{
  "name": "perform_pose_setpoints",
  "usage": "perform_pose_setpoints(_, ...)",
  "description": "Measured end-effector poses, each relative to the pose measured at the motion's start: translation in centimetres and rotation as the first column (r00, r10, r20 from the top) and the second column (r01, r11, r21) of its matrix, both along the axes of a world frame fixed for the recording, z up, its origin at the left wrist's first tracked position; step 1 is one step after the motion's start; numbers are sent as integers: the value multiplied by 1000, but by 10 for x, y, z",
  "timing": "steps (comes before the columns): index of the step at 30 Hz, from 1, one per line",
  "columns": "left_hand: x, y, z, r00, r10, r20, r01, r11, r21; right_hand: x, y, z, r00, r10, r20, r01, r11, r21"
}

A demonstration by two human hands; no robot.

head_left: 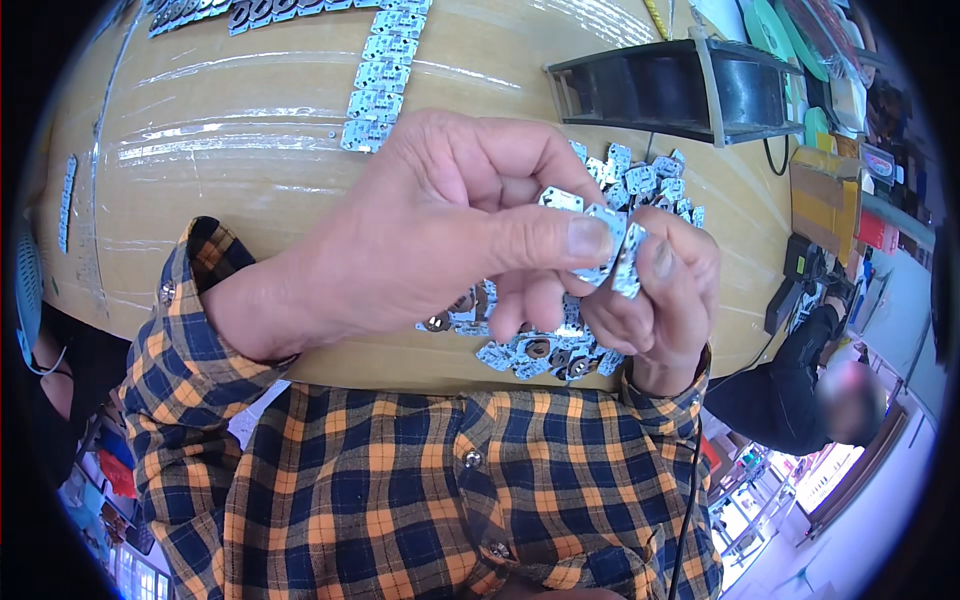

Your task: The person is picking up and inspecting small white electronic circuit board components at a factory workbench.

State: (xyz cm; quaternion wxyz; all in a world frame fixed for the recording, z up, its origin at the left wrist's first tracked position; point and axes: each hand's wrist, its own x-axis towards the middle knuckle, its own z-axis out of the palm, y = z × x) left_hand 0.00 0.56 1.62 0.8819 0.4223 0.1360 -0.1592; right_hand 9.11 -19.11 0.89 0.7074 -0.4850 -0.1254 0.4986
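My left hand (440, 215) is raised over the table, its thumb pressing small pale circuit boards (561, 199) against the fingers. Opposite it, my right hand (675, 285) pinches another small circuit board (628, 262) on edge, close against the ones in the left. Whether the boards touch I cannot tell. Behind the hands lies a loose heap of similar boards (640, 180). More boards (530, 352), some with round brown parts, lie under the hands near the table's front edge, partly hidden by my fingers.
A column of boards (380, 75) runs along the brown tabletop (230, 100), with dark-ringed ones (270, 12) at the far edge. A short strip (67, 205) lies far left. A black framed unit (640, 90) and a cardboard box (825, 195) stand right. Another person (770, 405) sits at right.
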Motion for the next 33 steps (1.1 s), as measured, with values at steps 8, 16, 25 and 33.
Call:
perform_pose_setpoints(8,-6,-2,-7,942,30,335,-203,845,495,0,4,-9,992,-119,-49,118,993,-15)
perform_pose_setpoints(16,-6,-8,-11,769,-155,620,-531,383,756,-2,6,-7,993,-97,71,102,992,-70)
perform_pose_setpoints(25,-6,-11,-12,765,-88,638,-556,409,724,0,7,-7,997,-81,-12,80,995,-60)
perform_pose_setpoints(33,-4,-8,-13,777,-65,626,-546,423,723,0,8,-10,998,-56,30,57,998,-39)
